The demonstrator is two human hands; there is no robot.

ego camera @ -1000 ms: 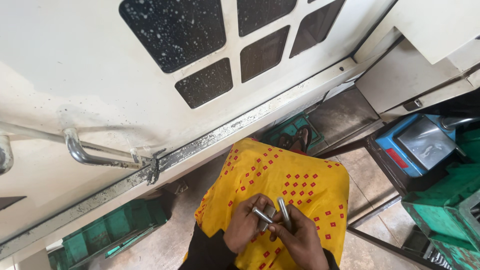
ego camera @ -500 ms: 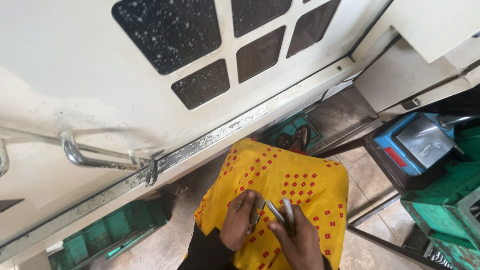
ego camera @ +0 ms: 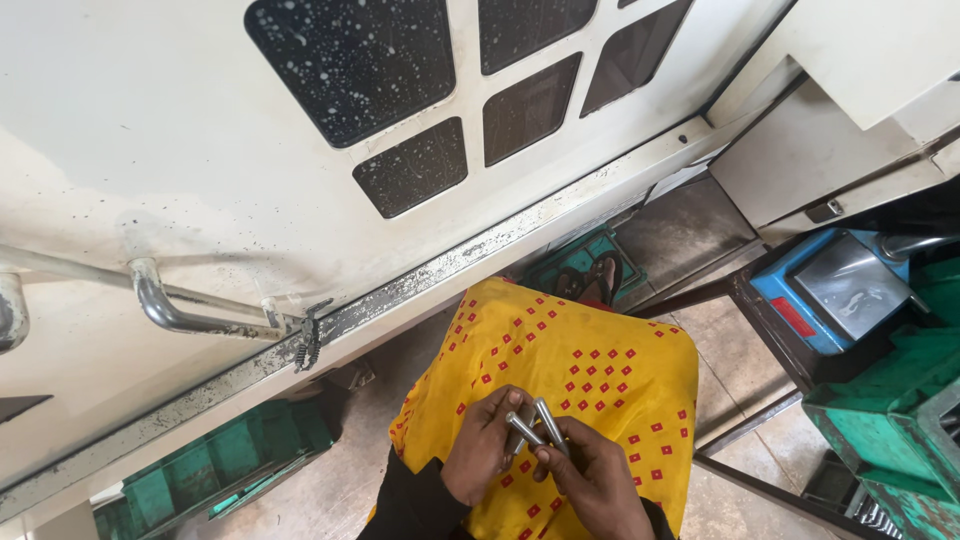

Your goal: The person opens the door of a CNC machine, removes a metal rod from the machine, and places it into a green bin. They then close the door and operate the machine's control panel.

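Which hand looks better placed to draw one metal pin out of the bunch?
Probably the right hand: its fingertips already pinch the metal pins at their ends, while the left hand cradles them.

Both hands meet low over the lap, left hand and right hand, fingers curled closed.

Down at the bottom edge, two bare hands, the left hand and the right hand, both without gloves, rings or a watch. Each comes out of a black sleeve that ends at the wrist. Just above the hands spreads a bright yellow garment, draped over the lap and dotted with small red squares set in neat clusters of four or more. Beyond the far edge of that yellow cloth, one foot shows in a dark open sandal, strap across the top.
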